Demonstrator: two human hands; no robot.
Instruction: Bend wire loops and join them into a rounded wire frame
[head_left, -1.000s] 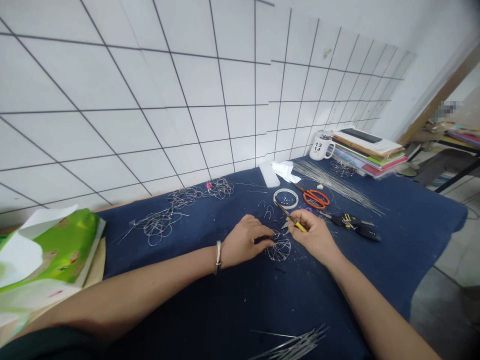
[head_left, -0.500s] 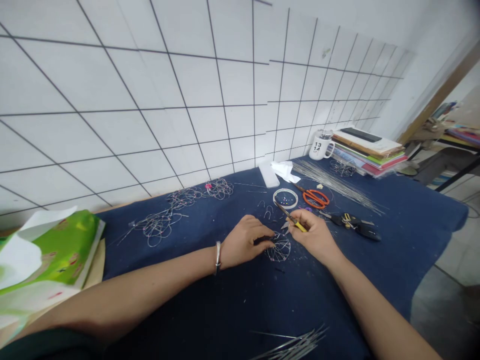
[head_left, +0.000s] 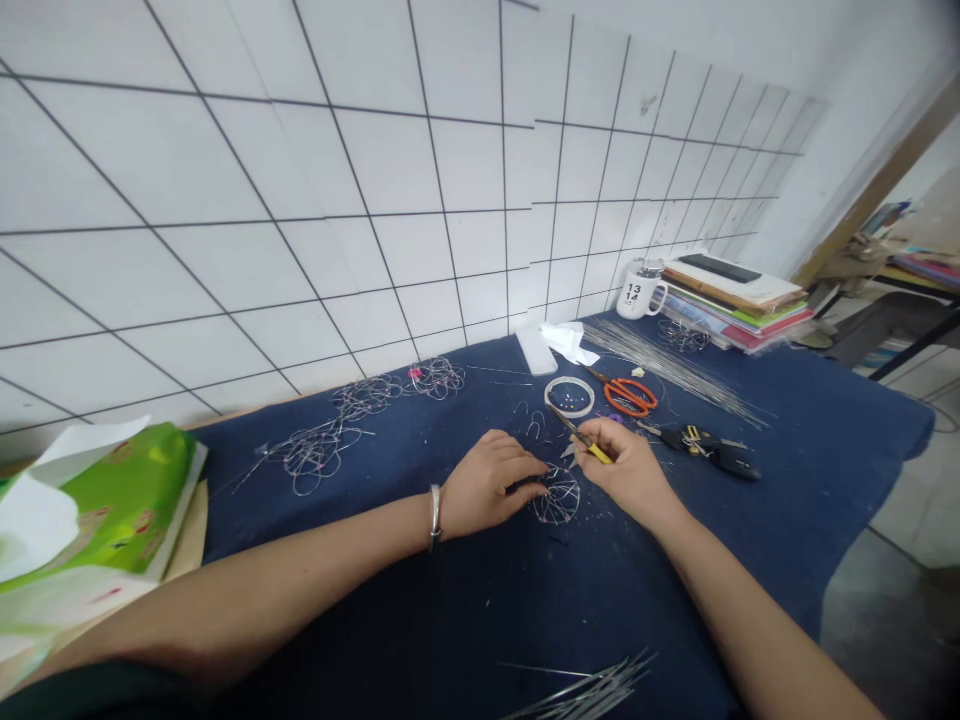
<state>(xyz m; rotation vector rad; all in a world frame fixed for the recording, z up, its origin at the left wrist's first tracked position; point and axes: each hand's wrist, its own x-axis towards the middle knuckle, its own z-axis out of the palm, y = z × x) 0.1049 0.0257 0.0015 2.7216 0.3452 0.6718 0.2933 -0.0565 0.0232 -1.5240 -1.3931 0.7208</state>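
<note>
Your left hand (head_left: 491, 482) presses its fingertips on the edge of a small round wire piece (head_left: 556, 496) that lies flat on the blue desk (head_left: 420, 600), just in front of you. The fingers are curled down onto it, pinning rather than lifting. Your right hand (head_left: 628, 468) is closed around yellow-handled snips (head_left: 583, 441), whose tip points at the upper rim of the wire piece, right beside your left fingertips.

That closeness is the main risk: if the blades bite while your left fingers sit so near, they could nick a fingertip. The wire piece is light and springy-looking, so a loose pin could let it skid or flip as the snips close, and a cut would land on the wrong strand. A clipped end could also fly off and vanish on the dark cloth.

Near your right hand lie orange scissors (head_left: 628, 396), a clear ring (head_left: 569, 396) and black pliers (head_left: 709, 449); a sweep of the wrist could knock them. Loose straight wires (head_left: 592, 690) lie near the desk's front edge, just beside your right forearm, and could catch it. Finished wire shapes (head_left: 322, 445) rest well to the left.
</note>
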